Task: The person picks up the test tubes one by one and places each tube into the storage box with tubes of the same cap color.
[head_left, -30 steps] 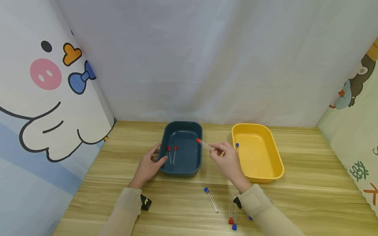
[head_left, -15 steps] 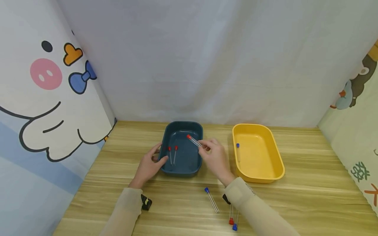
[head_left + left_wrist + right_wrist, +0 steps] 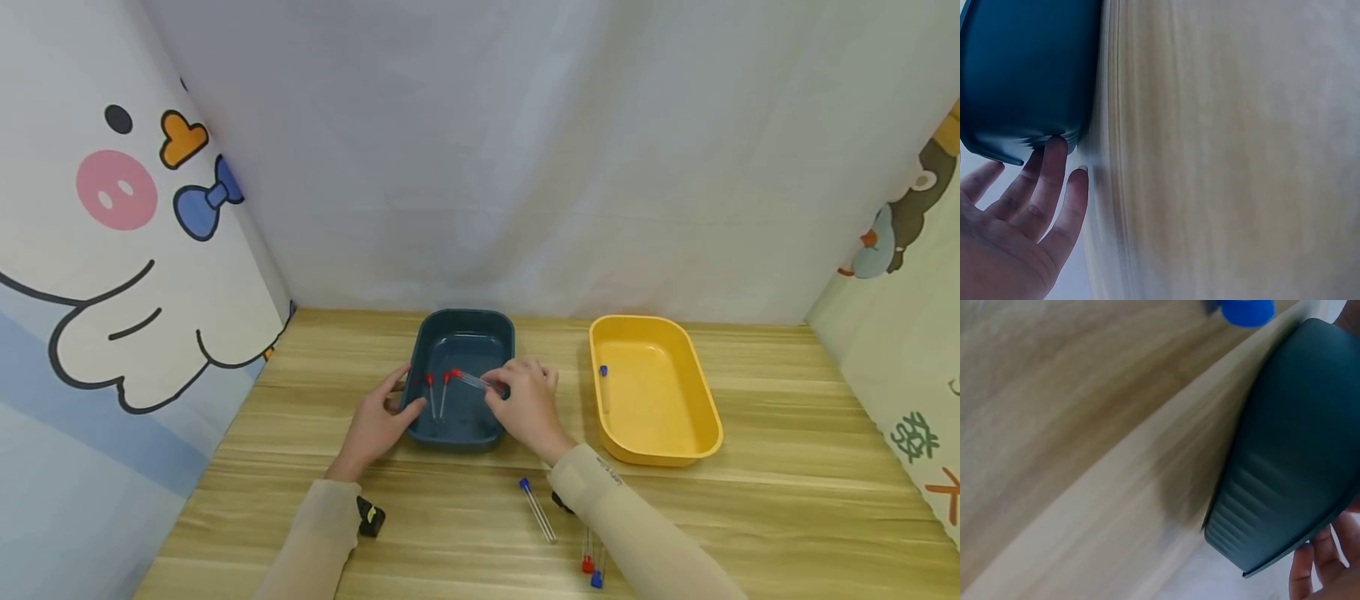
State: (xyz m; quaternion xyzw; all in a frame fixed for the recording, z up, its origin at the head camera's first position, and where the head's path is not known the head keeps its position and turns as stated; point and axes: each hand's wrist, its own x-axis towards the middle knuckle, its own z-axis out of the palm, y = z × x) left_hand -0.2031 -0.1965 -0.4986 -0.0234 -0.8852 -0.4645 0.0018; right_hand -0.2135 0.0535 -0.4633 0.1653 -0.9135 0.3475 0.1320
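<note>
My right hand [image 3: 529, 408] pinches a clear red-capped test tube [image 3: 472, 380] inside the dark blue bin [image 3: 468, 436], its red cap pointing left. Two more red-capped tubes [image 3: 442, 396] lie in this bin's left half. My left hand [image 3: 378, 423] holds the bin's left wall, thumb over the rim and fingers outside. In the left wrist view, the fingers [image 3: 1054, 172] touch the bin's outer side. Fingertips of the right hand show past the rim in the right wrist view, where the tube is hidden behind the bin wall.
A yellow bin [image 3: 663, 457] to the right holds a blue-capped tube [image 3: 604, 387]. On the wooden table [image 3: 465, 542] lie a blue-capped tube [image 3: 537, 510] and, partly under the right forearm, a red-capped tube [image 3: 587, 562] and another blue-capped tube [image 3: 597, 577]. A curtain [image 3: 525, 167] hangs behind.
My right hand has moved left from between the bins and lowered the red-capped tube into the dark blue bin. The left hand has stayed at the bin's left side.
</note>
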